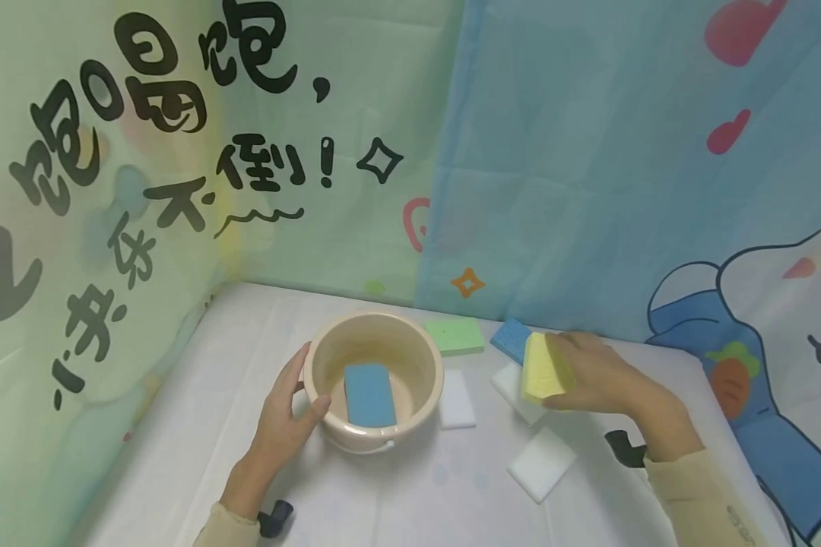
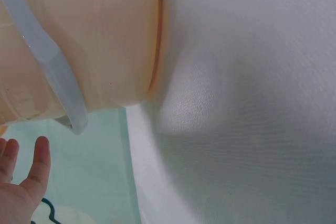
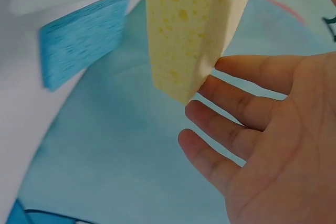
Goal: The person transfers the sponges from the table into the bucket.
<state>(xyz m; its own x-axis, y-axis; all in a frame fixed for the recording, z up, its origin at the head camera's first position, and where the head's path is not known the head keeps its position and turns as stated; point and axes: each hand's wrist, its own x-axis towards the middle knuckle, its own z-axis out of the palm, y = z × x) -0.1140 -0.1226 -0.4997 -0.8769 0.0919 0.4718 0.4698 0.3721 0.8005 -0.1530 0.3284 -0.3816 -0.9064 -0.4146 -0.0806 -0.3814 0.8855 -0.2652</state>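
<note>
From above, the person's left hand (image 1: 283, 422) lies against the outer wall of a round beige plastic bucket (image 1: 328, 425), fingers fairly straight and thumb resting near the rim, nothing clasped. A flat blue rectangular sponge (image 1: 369, 393) lies on the bucket's bottom. The right hand (image 1: 591, 376) grips a thick yellow porous sponge (image 1: 539, 368) lifted above the white cloth-covered table (image 1: 410, 494), to the right of the bucket.

Only the right wrist view shows the yellow sponge's (image 3: 194, 30) pitted, open-celled face, and the lower fingers (image 3: 231, 108) hanging loose beneath it; which fingers do the pinching is out of sight. The left wrist view alone shows the bucket's smooth side (image 2: 105, 40) and its clear plastic handle (image 2: 52, 66).

A second blue sponge (image 1: 509, 338), a green sponge (image 1: 454, 336) and three smooth white foam blocks (image 1: 542, 462) lie around.
</note>
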